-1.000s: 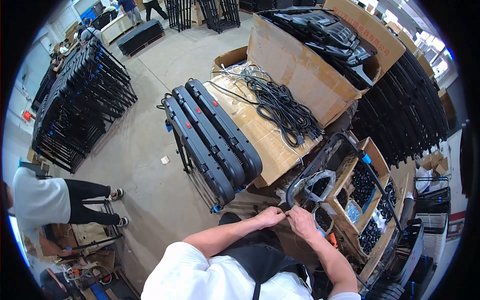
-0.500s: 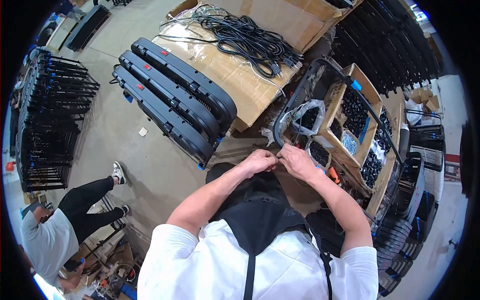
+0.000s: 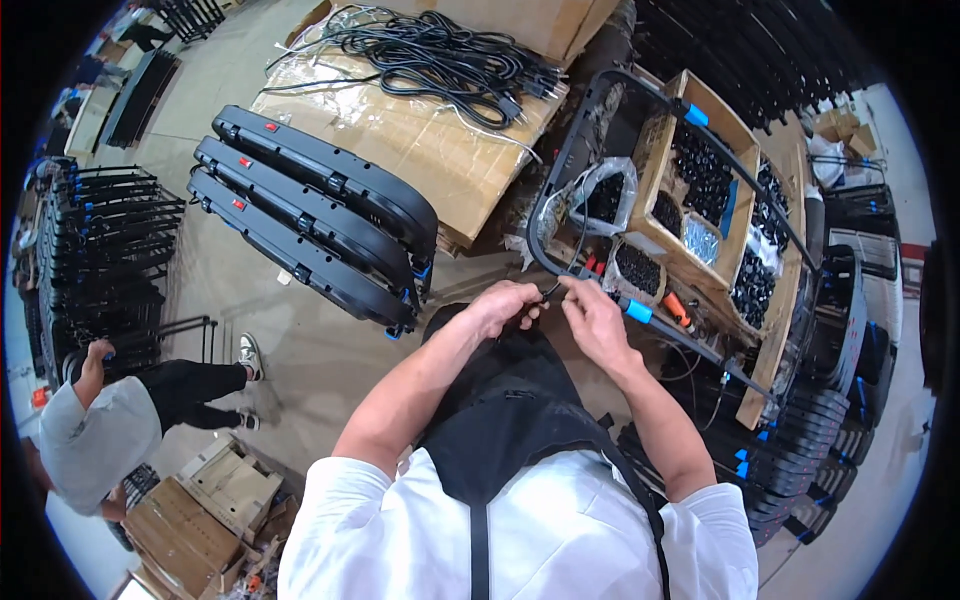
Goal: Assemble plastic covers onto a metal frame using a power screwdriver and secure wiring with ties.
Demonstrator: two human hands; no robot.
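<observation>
My left hand (image 3: 503, 308) is closed, its fingertips pinching a short dark piece that looks like the end of a black cable (image 3: 551, 291). Close beside it, my right hand (image 3: 594, 316) has its thumb and fingers drawn together at the same piece; the fingers partly hide it. Both hands are at the near corner of a black tubular frame (image 3: 541, 215) with rounded corners and blue bands. Inside the frame, a thin black wire (image 3: 584, 235) runs down toward my right hand.
A divided wooden crate (image 3: 668, 240) of small black parts stands right, by an orange-handled tool (image 3: 677, 308). Black cables (image 3: 440, 55) cover a cardboard box (image 3: 420, 130) ahead. Three long black housings (image 3: 320, 195) stand left. A person (image 3: 110, 430) is at far left.
My view has shifted, and the frame's blue-banded near side now shows beside my right hand. My hands have parted slightly, exposing the dark piece between them. The person at left has moved an arm.
</observation>
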